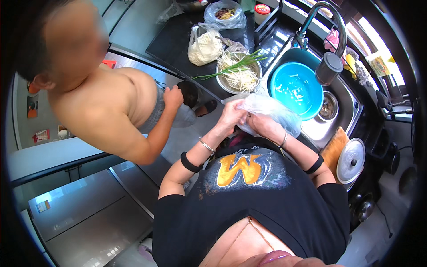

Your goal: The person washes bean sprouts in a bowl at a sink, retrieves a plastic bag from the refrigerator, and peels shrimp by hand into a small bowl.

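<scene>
A thin clear plastic bag is bunched between my two hands, in front of my chest at the counter's edge. My left hand pinches its gathered left end. Lower down and to the right, my right hand also grips the plastic, with some fingers hidden behind it. Whatever the bag may contain cannot be made out. Just beyond it stands a metal bowl heaped with bean sprouts and long green stalks. A blue plastic basin with water in it sits in the sink, right behind the bag.
Over the sink arches a faucet. A cutting board and a pot lid lean at the right. Bagged white food and a bag-lined bowl stand at the back. Another person is close on my left.
</scene>
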### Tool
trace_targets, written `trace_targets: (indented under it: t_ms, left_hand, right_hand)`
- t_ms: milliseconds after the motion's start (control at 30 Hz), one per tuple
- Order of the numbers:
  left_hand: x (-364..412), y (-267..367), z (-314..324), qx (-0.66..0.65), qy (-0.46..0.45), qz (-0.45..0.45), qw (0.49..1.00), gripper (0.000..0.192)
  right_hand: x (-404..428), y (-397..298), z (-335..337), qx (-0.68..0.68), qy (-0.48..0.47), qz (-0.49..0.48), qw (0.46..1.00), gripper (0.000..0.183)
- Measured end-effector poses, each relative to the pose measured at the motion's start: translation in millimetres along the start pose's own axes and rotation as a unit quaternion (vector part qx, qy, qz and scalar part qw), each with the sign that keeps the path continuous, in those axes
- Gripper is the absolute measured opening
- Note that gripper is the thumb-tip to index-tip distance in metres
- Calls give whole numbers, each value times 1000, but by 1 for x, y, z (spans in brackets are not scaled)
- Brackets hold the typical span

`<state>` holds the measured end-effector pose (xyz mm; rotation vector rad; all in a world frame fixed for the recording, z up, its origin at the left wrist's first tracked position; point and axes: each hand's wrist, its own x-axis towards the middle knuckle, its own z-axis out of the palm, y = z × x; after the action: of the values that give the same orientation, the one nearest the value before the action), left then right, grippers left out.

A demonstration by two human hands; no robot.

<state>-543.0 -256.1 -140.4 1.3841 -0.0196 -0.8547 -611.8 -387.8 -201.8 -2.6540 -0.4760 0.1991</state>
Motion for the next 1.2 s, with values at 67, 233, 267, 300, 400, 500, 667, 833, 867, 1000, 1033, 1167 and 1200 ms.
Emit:
trace_targets:
  t_ms: [67,233,267,300,400,500,667,833,867,1000,1033,1167,1200]
  left_hand:
    - [1,-4,5,10,-35,-8,999,24]
    - [0,-12,13,-13,-66,-18,998,32]
    - [-3,-12,9,-29,-119,-6,992,45]
    - [-5,-9,10,-29,-116,-3,993,45]
    - [-6,-6,-2,-29,-130,29,991,60]
    - [-7,-3,-25,-42,-53,-14,998,58]
    - [2,-47,-69,179,104,14,978,53]
    - [-3,-53,-78,70,106,-72,989,55]
    - [-3,-53,-73,46,73,-78,993,59]
    - [0,-33,-38,-3,25,-110,994,55]
    - [5,-31,-31,-1,21,-110,994,55]
    - [21,-25,-13,-30,30,-46,998,45]
    - [23,-28,-16,-6,41,-35,999,42]
  right_hand:
    - [6,4,1,-144,38,-36,988,15]
    - [7,40,28,472,-1,57,880,18]
    - [5,45,38,430,52,30,901,14]
    - [4,48,43,386,104,4,917,12]
    - [0,58,55,373,110,6,921,15]
    - [-4,70,57,381,91,24,920,19]
    - [-3,105,59,389,-36,69,918,25]
    - [-29,114,47,768,-103,117,621,40]
    - [-37,114,50,690,-81,108,711,44]
    - [-47,104,23,689,-142,200,682,44]
    - [-53,120,42,836,-148,139,510,46]
    - [-56,139,83,843,-146,92,510,56]
    - [-52,126,67,842,-151,91,509,56]
